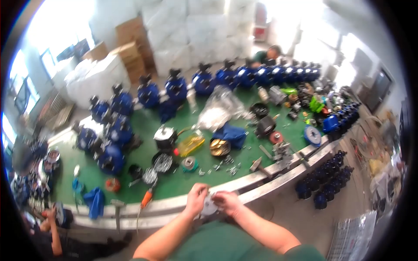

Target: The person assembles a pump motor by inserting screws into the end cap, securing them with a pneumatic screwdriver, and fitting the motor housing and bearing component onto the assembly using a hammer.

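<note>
Close to my body, just off the bench's front edge, I have a pale, round metal part [209, 208] between my two hands. My left hand [197, 198] grips its left side with curled fingers. From the right, my right hand [227, 203] pinches it near the top; any small piece between the fingertips is too blurred to make out. Beyond the hands, loose small metal pieces [226, 166] lie scattered on the green bench top [183, 185]. A bowl of brass-coloured parts [219, 148] and a bottle of yellow liquid [190, 145] stand behind them.
Blue round machine units [176, 87] line the bench's far edge. A hammer [260, 167] lies right, an orange-handled tool [146, 199] left. Clear plastic bags [221, 106] sit mid-bench. One person [271, 54] is at the far side, another person's arm [53, 230] at lower left.
</note>
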Action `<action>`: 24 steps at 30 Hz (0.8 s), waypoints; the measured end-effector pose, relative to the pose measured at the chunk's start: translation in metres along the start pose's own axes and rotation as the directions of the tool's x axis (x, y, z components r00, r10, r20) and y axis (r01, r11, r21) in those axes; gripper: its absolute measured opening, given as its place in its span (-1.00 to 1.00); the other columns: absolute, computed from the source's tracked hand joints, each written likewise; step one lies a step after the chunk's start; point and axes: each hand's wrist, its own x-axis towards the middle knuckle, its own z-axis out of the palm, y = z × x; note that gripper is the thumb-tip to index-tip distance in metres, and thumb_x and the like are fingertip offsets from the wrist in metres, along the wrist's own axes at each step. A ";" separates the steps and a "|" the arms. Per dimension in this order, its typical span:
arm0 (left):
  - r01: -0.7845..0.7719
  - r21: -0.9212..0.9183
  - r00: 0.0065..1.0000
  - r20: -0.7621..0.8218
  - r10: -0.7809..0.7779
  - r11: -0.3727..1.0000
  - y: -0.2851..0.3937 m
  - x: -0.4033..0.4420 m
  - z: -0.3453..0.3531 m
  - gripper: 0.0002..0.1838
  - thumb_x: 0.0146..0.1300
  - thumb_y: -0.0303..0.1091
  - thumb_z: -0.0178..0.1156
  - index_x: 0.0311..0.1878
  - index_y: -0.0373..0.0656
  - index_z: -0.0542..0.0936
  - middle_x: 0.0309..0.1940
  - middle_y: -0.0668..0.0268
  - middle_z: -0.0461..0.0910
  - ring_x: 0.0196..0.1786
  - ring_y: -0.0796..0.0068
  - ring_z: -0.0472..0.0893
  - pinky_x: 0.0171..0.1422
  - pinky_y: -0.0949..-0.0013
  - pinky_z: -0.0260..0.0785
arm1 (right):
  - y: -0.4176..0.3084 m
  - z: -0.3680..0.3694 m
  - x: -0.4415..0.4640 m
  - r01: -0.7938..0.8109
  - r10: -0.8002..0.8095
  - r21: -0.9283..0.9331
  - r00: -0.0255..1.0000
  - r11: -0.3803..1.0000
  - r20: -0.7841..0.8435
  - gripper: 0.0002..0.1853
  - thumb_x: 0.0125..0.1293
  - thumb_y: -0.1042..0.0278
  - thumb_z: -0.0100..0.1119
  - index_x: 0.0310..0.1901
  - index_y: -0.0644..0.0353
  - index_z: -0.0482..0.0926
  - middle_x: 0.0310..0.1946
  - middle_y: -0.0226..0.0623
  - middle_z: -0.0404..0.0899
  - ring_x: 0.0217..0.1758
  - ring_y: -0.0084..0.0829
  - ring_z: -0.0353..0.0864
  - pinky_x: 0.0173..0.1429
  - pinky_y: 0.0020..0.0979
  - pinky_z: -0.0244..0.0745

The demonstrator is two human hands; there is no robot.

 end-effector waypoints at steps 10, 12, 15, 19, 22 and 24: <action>0.525 -0.454 0.790 -0.054 -0.611 0.720 -0.106 -0.024 -0.067 -0.85 0.47 -0.35 0.18 -0.10 -0.24 0.58 -0.36 0.32 0.62 -0.38 0.58 0.58 -0.27 0.48 0.46 | 0.057 -0.064 0.010 0.363 -0.405 -0.929 0.863 0.077 0.304 -0.56 0.12 0.33 0.43 0.04 0.30 0.63 -0.16 -0.12 0.73 -0.13 -0.28 0.76 0.04 -0.31 0.64; 0.540 -0.467 0.802 0.036 -0.596 0.700 -0.122 -0.030 -0.061 -0.85 0.45 -0.38 0.21 -0.04 -0.23 0.61 -0.24 0.28 0.68 -0.21 0.52 0.66 -0.07 0.42 0.54 | 0.063 -0.068 0.016 0.318 -0.365 -0.937 0.898 0.146 0.247 -0.55 0.13 0.32 0.43 0.06 0.29 0.61 -0.16 -0.11 0.73 -0.12 -0.27 0.76 0.04 -0.29 0.64; 0.504 -0.354 0.856 0.087 -0.509 0.788 -0.129 -0.029 -0.048 -0.80 0.39 -0.46 0.24 0.01 -0.29 0.66 -0.15 0.27 0.71 -0.09 0.49 0.67 0.09 0.37 0.51 | 0.060 -0.062 0.016 0.263 -0.363 -0.964 0.902 0.037 0.232 -0.53 0.14 0.29 0.44 0.06 0.29 0.60 -0.18 -0.10 0.73 -0.13 -0.24 0.76 0.03 -0.27 0.64; 0.503 -0.288 0.863 0.109 -0.494 0.815 -0.132 -0.019 -0.038 -0.83 0.34 -0.48 0.26 -0.05 -0.31 0.69 -0.19 0.26 0.73 -0.10 0.48 0.66 0.10 0.36 0.50 | 0.057 -0.055 0.015 0.229 -0.366 -0.970 0.912 0.082 0.185 -0.56 0.13 0.32 0.46 0.03 0.29 0.59 -0.26 -0.14 0.75 -0.17 -0.32 0.76 0.00 -0.30 0.64; 0.499 -0.121 0.866 0.068 -0.495 0.858 -0.127 -0.009 -0.041 -0.85 0.26 -0.47 0.30 -0.14 -0.33 0.71 -0.23 0.20 0.75 -0.14 0.46 0.67 0.06 0.34 0.51 | 0.053 -0.051 0.011 0.194 -0.331 -0.978 0.930 0.077 0.158 -0.54 0.12 0.31 0.45 0.04 0.27 0.58 -0.24 -0.12 0.75 -0.16 -0.27 0.77 0.02 -0.28 0.65; 0.513 -0.010 0.856 0.071 -0.511 0.858 -0.117 -0.004 -0.041 -0.83 0.21 -0.46 0.32 -0.14 -0.30 0.72 -0.24 0.18 0.75 -0.15 0.43 0.68 0.05 0.34 0.51 | 0.052 -0.048 0.007 0.188 -0.336 -0.981 0.928 0.044 0.163 -0.54 0.12 0.31 0.44 0.05 0.27 0.58 -0.24 -0.11 0.75 -0.16 -0.25 0.77 0.02 -0.27 0.65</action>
